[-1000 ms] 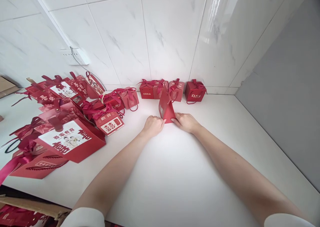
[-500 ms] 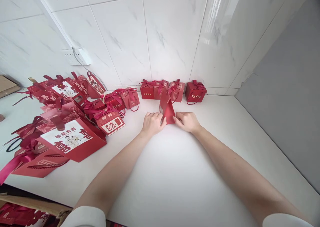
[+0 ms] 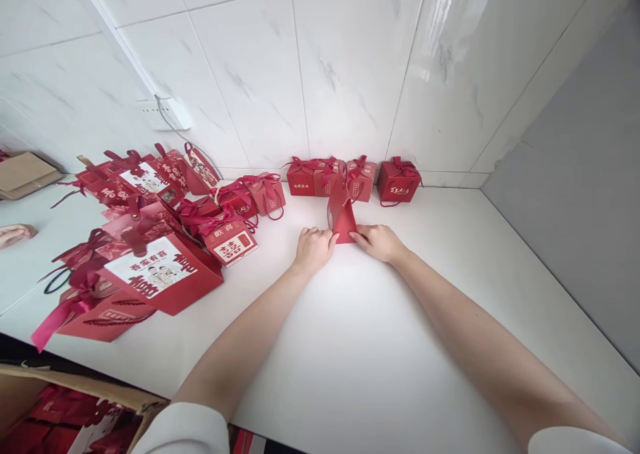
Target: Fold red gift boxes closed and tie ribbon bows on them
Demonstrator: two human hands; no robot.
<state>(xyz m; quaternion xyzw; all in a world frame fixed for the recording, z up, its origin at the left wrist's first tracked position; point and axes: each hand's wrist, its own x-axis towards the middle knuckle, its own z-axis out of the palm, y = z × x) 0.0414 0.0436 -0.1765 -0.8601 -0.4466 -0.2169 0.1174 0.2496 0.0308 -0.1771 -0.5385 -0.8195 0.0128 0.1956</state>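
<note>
Left hand [image 3: 313,248] and right hand [image 3: 379,241], each grip pinched on the red paper box [image 3: 343,218]; fingertips at its lower edge

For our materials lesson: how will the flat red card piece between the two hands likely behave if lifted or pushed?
The red card piece looks thin, so probably light and bendy. It stands only because the left hand and right hand pinch its lower edge; released, it would likely tip over. On the smooth white counter it should slide easily.
</note>
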